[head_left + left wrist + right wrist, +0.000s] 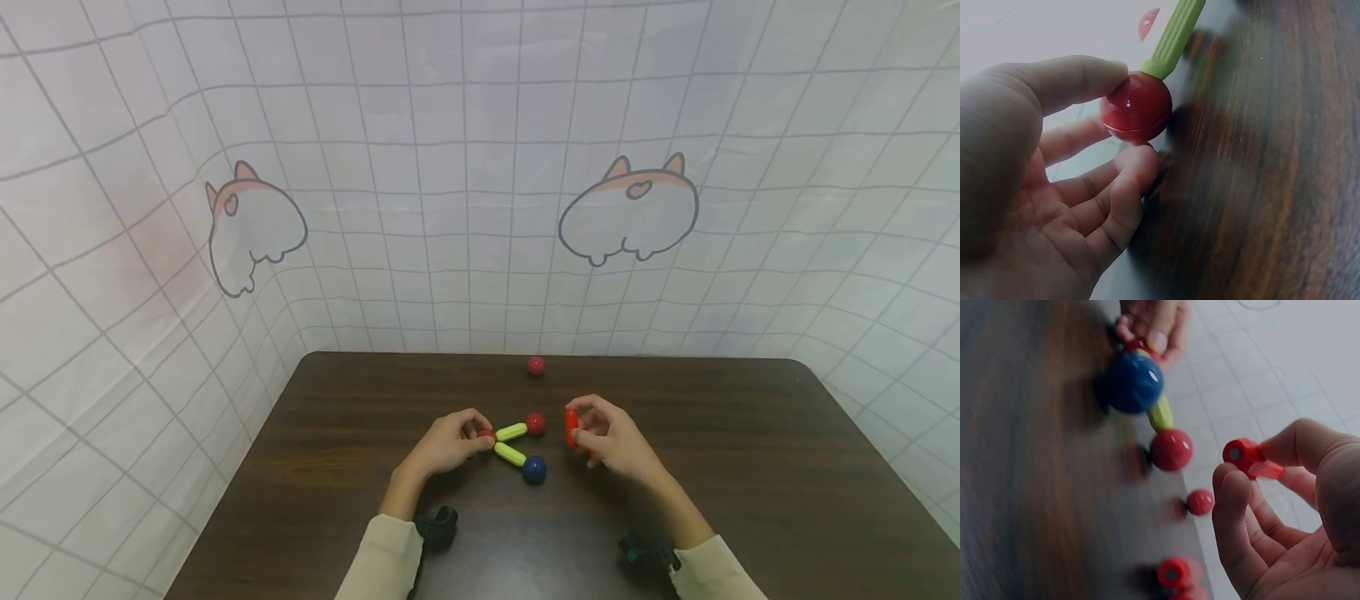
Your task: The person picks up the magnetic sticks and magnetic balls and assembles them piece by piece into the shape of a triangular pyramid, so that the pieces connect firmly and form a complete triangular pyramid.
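On the dark table, at the left, the left hand pinches a red ball between thumb and fingers. From it two yellow-green rods fan rightward, the farther rod ending in a second red ball, the nearer rod in a blue ball. A third red ball lies apart by the far edge. Rightmost, the right hand holds a red rod upright in its fingertips, apart from the joined pieces

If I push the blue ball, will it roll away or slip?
The blue ball probably won't roll freely: a green rod links it to the red ball the left hand holds. Its surface looks smooth and glossy, so it may feel slippery.
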Available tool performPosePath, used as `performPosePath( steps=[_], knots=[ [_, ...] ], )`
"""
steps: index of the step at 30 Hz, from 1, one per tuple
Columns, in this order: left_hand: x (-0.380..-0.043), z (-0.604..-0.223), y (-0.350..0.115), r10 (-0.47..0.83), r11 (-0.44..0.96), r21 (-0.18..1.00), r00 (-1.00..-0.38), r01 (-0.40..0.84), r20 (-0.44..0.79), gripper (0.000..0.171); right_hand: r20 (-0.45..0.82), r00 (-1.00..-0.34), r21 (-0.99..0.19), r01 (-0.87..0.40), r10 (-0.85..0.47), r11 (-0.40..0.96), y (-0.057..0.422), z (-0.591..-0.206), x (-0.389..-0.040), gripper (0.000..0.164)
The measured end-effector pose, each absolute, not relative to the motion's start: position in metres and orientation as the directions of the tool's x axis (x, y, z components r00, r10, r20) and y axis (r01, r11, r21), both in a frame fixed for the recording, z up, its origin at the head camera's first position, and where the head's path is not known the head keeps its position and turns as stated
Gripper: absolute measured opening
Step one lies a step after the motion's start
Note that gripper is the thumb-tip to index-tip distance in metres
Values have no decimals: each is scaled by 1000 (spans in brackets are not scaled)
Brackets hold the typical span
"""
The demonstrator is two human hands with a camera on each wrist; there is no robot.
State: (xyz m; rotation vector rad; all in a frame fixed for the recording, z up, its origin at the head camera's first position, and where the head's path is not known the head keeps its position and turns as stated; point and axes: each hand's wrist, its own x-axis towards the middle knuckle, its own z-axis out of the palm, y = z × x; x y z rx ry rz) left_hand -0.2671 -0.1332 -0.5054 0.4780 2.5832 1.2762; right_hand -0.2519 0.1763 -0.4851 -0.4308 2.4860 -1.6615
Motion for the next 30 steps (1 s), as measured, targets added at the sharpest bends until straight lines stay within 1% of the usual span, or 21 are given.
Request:
performPosePath(
  steps=[4,10,16,22,30],
  knots=[
    [-266,-504,-133,383,569,800,-922,190,-53,20,36,-957,-924,-142,-288,355,163,-488,-250,38],
    [-266,-504,-133,387,573,796,-921,194,-54,20,32,-962,-917,-137,-273,374,149,-492,-251,37],
    [-266,-504,-134,391,571,796,-919,201,-48,20,34,-957,-908,-150,-288,391,140,-495,-258,34],
    [-266,-505,-134,384,574,795,-922,195,-51,21,-10,-956,-911,-113,-294,397,131,-498,-261,33],
    [-267,-505,-134,385,578,792,-921,198,-50,20,-33,-955,-904,-97,-294,417,126,-502,-259,33]
  ],
)
